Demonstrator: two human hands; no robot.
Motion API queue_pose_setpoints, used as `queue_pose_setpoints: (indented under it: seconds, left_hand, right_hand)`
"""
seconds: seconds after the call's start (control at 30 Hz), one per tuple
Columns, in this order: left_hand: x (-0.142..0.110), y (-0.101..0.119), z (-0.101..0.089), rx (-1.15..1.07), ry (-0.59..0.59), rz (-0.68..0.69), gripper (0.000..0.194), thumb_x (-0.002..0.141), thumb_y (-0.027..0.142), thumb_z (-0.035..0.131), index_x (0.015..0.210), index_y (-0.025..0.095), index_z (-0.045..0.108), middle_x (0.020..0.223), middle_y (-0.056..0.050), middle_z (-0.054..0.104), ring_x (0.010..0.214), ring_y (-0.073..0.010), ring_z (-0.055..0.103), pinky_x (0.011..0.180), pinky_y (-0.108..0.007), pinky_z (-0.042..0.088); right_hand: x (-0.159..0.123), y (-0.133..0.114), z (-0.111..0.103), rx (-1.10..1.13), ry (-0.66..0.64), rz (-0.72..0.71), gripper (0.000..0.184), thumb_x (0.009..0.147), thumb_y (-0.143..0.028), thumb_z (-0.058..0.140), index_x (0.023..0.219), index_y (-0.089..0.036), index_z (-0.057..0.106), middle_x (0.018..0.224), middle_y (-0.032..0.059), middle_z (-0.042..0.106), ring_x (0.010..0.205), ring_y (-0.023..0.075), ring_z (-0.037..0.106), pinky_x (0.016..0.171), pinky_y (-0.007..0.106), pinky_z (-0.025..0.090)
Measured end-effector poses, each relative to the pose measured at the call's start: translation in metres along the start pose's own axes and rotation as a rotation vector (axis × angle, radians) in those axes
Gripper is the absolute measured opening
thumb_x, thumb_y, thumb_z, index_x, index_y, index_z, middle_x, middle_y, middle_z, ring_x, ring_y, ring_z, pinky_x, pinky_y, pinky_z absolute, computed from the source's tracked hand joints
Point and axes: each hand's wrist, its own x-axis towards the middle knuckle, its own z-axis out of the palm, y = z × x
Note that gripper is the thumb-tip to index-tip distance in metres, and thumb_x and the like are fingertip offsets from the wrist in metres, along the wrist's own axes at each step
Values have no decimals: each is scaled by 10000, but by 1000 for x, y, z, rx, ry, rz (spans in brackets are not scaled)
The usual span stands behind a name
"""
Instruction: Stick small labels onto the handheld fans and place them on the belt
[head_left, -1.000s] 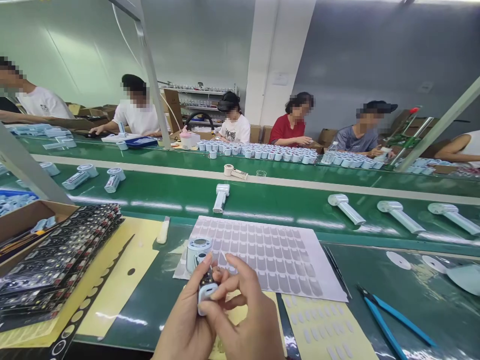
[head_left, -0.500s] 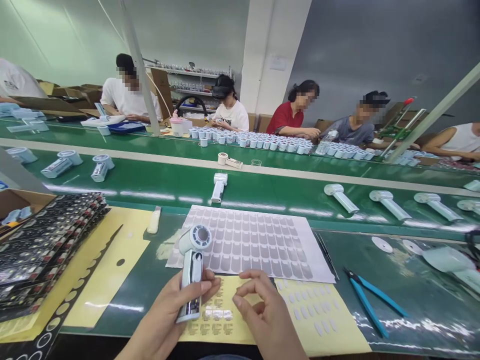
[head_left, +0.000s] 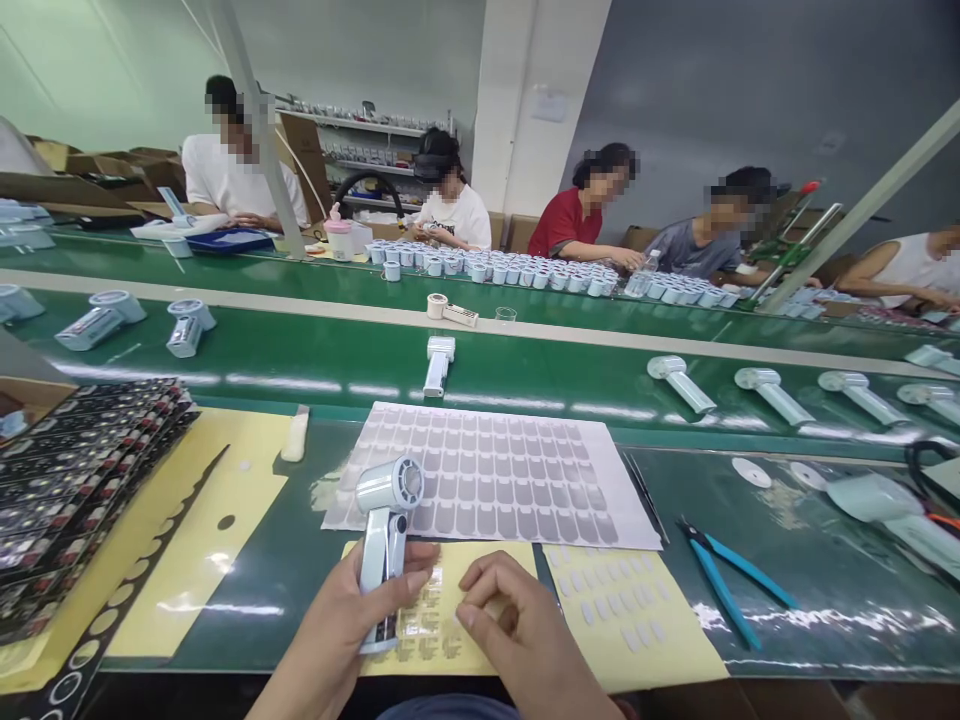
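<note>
My left hand [head_left: 337, 625] is wrapped round the handle of a pale blue handheld fan [head_left: 381, 535]. The fan stands nearly upright, its round grille facing right. To its right, my right hand [head_left: 525, 625] is curled with thumb and forefinger pinched together; whatever may be between the fingertips is too small to make out. Both hands are over a yellow sheet of small printed clear labels [head_left: 446, 600], partly covered by them. Beyond lies a white sheet of grey stickers [head_left: 626, 520]. Beside my right hand is another yellow sheet with pale oval stickers [head_left: 679, 645].
Blue-handled nippers [head_left: 724, 585] and tweezers [head_left: 643, 495] lie on the right. Black strips of parts [head_left: 82, 500] are stacked on the left. More fans [head_left: 682, 385] rest along the green conveyor [head_left: 555, 370]. Several co-workers sit across it, behind rows of small cups [head_left: 517, 270].
The fan has turned slightly in my left hand, its grille now more sideways. My right fingers have curled in closer together. The whole view has shifted a little.
</note>
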Motion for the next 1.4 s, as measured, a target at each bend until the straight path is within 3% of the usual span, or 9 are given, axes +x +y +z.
queue_pose_setpoints:
  seconds: [0.2, 0.33, 0.47, 0.73, 0.93, 1.07, 1.17, 1.27, 1.4]
  left_hand:
    - [-11, 16, 15, -221, 13, -57, 396, 634, 400, 866, 899, 132, 744, 826, -93, 753, 741, -208, 704, 690, -259, 556]
    - [-8, 23, 21, -291, 54, -139, 460, 711, 447, 808, 1063, 161, 735, 1028, -90, 753, 920, -241, 705, 749, -268, 570]
    - [-1, 25, 26, -358, 95, -140, 422, 793, 354, 758, 1196, 245, 695, 1184, -47, 719, 1057, -217, 671, 771, -238, 566]
    - [5, 29, 30, -303, 108, -125, 419, 820, 357, 727, 1212, 215, 684, 1132, -73, 725, 930, -212, 700, 673, -240, 573]
    - [1, 34, 33, -347, 28, -170, 349, 845, 382, 691, 1165, 247, 714, 1052, -56, 747, 854, -208, 708, 572, -232, 556]
    - [-2, 40, 41, -364, 49, -182, 316, 823, 245, 716, 1138, 240, 725, 970, -48, 758, 850, -209, 718, 587, -227, 563]
    - [5, 44, 44, -367, -52, -121, 309, 816, 221, 705, 1120, 172, 727, 988, -94, 759, 889, -246, 726, 742, -291, 599]
    - [29, 54, 40, -269, -111, -9, 345, 727, 105, 748, 1070, 139, 722, 1028, -113, 764, 911, -232, 731, 781, -246, 590]
    - [81, 79, 33, -78, -57, 57, 501, 648, -29, 767, 1104, 161, 682, 1067, -103, 763, 955, -209, 725, 704, -192, 576]
  right_hand:
    - [6, -34, -8, 360, -64, 4, 250, 855, -426, 675, 763, -201, 621, 950, 24, 577, 637, 102, 464, 505, 221, 311]
    - [16, -62, -3, 314, -71, -57, 122, 822, -299, 676, 744, -211, 644, 958, 36, 563, 822, 165, 565, 495, 202, 368]
    - [27, -76, -2, 192, -52, -47, 95, 825, -205, 640, 731, -207, 642, 959, 8, 535, 714, 112, 536, 517, 205, 396]
    - [37, -74, -2, 135, -62, -44, 127, 844, -173, 628, 726, -214, 607, 961, -12, 523, 710, 101, 543, 544, 224, 397]
    - [40, -63, 3, -21, 23, -221, 110, 865, -144, 576, 782, -214, 555, 970, -5, 518, 619, 83, 495, 557, 252, 401]
    - [43, -58, 3, 191, 137, -237, 93, 886, -225, 592, 794, -218, 584, 955, 12, 522, 671, 110, 519, 535, 241, 416]
    - [46, -55, -6, 375, 246, -227, 183, 926, -354, 576, 808, -215, 581, 981, 24, 538, 649, 101, 526, 477, 219, 406]
    - [54, -46, -31, 124, 319, -201, 191, 954, -393, 524, 973, -222, 606, 1043, 57, 619, 735, 142, 617, 518, 229, 475]
    - [63, -21, -84, -592, 439, -24, 391, 982, -251, 404, 1345, -158, 513, 1299, 146, 640, 1144, 267, 625, 917, 399, 540]
